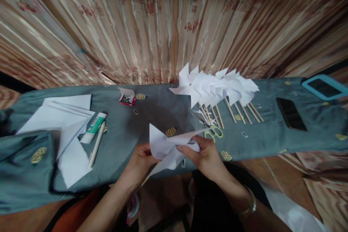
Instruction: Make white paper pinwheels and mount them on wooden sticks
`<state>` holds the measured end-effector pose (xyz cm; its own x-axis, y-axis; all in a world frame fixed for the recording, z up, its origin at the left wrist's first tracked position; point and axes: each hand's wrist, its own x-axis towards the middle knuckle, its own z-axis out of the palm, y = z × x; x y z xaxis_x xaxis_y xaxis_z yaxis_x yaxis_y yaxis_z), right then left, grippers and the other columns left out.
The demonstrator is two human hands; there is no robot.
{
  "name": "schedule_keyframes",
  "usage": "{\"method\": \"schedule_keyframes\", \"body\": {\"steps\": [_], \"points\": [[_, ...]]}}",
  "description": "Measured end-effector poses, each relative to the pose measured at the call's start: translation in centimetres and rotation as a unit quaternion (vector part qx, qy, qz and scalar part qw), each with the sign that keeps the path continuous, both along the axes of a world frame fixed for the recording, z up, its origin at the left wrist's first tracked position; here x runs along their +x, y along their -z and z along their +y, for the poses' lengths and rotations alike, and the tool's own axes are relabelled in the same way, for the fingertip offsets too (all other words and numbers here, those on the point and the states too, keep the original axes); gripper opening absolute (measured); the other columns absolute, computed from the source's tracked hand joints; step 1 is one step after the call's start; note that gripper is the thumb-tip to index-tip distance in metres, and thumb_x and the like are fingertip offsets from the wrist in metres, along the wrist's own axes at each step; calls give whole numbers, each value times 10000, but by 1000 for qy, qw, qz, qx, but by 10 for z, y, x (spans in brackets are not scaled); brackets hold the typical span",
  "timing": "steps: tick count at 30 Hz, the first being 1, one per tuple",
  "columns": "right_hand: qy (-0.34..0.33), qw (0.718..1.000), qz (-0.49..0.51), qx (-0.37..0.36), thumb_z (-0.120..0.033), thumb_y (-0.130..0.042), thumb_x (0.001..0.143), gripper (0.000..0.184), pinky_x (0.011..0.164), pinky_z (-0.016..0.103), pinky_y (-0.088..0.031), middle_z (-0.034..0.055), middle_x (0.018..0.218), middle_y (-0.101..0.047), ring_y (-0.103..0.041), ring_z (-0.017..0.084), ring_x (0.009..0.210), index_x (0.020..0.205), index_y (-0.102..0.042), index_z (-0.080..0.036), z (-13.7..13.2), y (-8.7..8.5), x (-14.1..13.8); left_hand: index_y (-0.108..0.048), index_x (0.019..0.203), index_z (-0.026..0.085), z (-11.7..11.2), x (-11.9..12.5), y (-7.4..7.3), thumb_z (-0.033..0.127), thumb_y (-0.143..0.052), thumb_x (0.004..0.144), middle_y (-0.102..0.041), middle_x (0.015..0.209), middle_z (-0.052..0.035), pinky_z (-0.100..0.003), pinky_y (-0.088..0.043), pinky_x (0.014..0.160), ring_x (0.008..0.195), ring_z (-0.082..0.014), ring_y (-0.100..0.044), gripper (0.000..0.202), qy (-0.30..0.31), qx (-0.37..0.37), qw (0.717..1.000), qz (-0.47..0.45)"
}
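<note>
Between my two hands is a white paper pinwheel (168,148), its blades curled in and several points sticking out; no stick shows on it. My left hand (143,161) grips its left side, fingers partly behind the paper. On the right side, my right hand (205,154) pinches it, with the thumb lying on top near the middle. Just beyond my right hand lie green-handled scissors (213,133), their blades among thin paper strips. Farther back rests a row of white pinwheels (209,87) on wooden sticks (230,110).
White paper sheets (74,165) lie at the left beside a glue stick (95,127) and a white pen (97,145). A small open red box (127,98) holds metal pins. A dark phone (291,114) and a blue-framed device (324,87) lie right. Curtains hang behind the cloth-covered table (261,141).
</note>
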<state>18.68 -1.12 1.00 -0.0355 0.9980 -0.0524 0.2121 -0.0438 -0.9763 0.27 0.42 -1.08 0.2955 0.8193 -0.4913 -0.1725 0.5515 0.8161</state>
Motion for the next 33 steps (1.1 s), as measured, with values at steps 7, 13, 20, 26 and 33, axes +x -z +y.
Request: {"method": "schedule_keyframes", "body": {"steps": [7,13,20,26,33], "points": [[27,990,111,-88,-377,-770,624,235,490,225,-394,-31,553,-603,-495,100,495,654,-644,-181,16,18,-3,-780,732,136,0,6,8,343,-867,484,-721,614,-71,-227,-430,496,503,-151,-609,334,-1,-10,1000,-11],[20,975,186,-122,-380,-823,559,288,589,264,-447,-13,654,-662,-564,127,583,697,-682,-171,16,22,-4,-789,765,153,-4,4,5,340,-867,484,-727,628,-60,-243,-460,537,512,-147,-609,346,-1,23,999,-31],[34,956,249,-152,-332,-873,471,318,673,287,-492,-9,701,-709,-608,131,617,686,-702,-172,17,22,-12,-791,789,160,-7,-1,7,298,-872,479,-746,683,-54,-254,-489,606,584,-169,-651,349,-20,62,997,-43],[22,954,258,-153,-313,-878,472,315,633,259,-475,-18,647,-696,-592,110,574,675,-702,-149,17,22,-17,-790,788,158,-13,-6,4,314,-868,489,-746,680,-49,-262,-501,620,591,-177,-658,347,-37,85,995,-43],[5,953,270,-141,-309,-875,491,306,638,259,-486,-12,675,-707,-609,117,590,695,-706,-156,18,21,-20,-787,765,151,-14,-8,-1,334,-867,471,-750,701,-59,-301,-517,663,668,-223,-682,356,-56,107,992,-30]]}}
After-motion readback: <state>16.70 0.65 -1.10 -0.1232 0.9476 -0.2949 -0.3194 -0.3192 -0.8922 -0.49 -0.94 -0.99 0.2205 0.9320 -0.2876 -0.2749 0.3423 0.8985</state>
